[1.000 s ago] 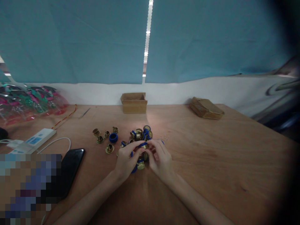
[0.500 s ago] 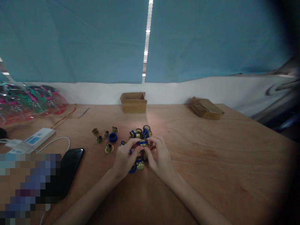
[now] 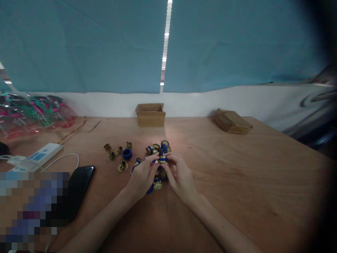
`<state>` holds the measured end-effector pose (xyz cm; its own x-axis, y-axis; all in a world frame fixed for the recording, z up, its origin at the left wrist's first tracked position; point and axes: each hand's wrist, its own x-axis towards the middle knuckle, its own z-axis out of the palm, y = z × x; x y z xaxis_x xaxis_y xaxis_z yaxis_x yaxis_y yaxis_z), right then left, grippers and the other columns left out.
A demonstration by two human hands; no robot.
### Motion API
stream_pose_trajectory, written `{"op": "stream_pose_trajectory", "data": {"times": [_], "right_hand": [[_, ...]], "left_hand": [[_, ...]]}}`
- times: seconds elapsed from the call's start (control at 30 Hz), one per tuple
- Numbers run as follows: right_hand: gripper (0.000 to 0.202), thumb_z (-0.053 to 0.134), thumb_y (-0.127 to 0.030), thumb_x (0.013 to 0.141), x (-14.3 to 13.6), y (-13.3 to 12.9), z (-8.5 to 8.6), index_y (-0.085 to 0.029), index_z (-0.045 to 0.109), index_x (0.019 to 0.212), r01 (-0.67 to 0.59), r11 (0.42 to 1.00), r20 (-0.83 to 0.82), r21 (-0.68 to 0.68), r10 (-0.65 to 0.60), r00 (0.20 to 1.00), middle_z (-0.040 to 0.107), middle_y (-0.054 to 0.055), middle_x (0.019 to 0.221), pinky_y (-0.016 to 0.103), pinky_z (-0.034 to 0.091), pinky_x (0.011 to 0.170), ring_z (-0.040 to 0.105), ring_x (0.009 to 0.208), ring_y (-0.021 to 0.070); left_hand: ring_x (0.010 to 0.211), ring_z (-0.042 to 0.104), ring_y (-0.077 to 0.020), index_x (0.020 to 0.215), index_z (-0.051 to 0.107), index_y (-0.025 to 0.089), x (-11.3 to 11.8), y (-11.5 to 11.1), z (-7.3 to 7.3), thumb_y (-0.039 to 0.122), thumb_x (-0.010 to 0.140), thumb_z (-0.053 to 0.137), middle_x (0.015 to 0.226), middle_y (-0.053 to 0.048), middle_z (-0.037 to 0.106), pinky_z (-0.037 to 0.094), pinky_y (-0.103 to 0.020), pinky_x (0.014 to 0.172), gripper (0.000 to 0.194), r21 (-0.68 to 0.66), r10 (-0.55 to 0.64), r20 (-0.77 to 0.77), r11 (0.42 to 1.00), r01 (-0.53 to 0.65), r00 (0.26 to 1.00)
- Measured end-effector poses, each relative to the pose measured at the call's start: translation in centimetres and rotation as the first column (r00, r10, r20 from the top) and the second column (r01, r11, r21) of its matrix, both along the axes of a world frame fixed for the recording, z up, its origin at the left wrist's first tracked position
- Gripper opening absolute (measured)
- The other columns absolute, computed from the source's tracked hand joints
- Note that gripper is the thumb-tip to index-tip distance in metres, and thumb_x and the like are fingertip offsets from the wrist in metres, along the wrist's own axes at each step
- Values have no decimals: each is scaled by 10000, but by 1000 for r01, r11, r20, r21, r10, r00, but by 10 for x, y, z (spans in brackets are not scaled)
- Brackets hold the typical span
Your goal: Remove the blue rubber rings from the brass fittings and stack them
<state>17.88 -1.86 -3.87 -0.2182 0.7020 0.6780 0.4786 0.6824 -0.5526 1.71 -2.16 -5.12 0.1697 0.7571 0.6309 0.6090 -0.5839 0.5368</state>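
Between the fingertips of both hands is a small round brass fitting with a blue ring [image 3: 163, 160]. My left hand [image 3: 143, 174] pinches it from the left, and my right hand [image 3: 180, 174] grips its right side. Several like brass-and-blue pieces lie close around and beneath the hands, among them a brass piece [image 3: 157, 183] below the fingers and a cluster [image 3: 152, 149] behind them. My fingers partly hide some of these. Left of the hands, several bare brass pieces [image 3: 122, 166] lie spread out near a loose blue ring [image 3: 127, 154].
An open cardboard box [image 3: 151, 121] stands at the back, and a closed brown box [image 3: 233, 122] at the back right. On the left are a black phone [image 3: 83, 182], a white power strip [image 3: 47, 151], cables, thin tweezers [image 3: 94, 126] and bagged tools [image 3: 39, 112].
The held fitting has shifted slightly to the right and turned between my fingertips, so more of its brass shows. The pieces lying on the table stay where they were.
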Motion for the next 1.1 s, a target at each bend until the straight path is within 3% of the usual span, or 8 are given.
{"op": "stream_pose_trajectory", "data": {"times": [0.5,0.73,1.1], "right_hand": [[331,626,-181,845,0,-3,3,-230,467,1131,0,999,-45,38,1,999,583,78,1059,357,524,842,586,994,208],[308,646,-185,828,0,-3,5,-228,475,1081,-3,999,-71,40,5,997,578,65,996,338,523,780,588,910,198],[202,615,-166,839,1,-2,10,-217,482,981,-68,997,-83,-33,65,994,546,60,979,346,492,796,556,932,196]], "left_hand": [[822,690,-151,1015,553,187,-4,1,1,191,854,589,903,-37,694,551,-231,759,165,131,81,24,988,-83,996],[827,690,-151,997,559,176,-6,3,2,180,832,607,899,-49,695,556,-226,767,172,216,32,19,976,-35,999],[754,666,-135,960,548,181,-8,3,-7,179,803,642,834,-29,671,533,-206,702,182,204,-5,11,979,2,1000]]}}
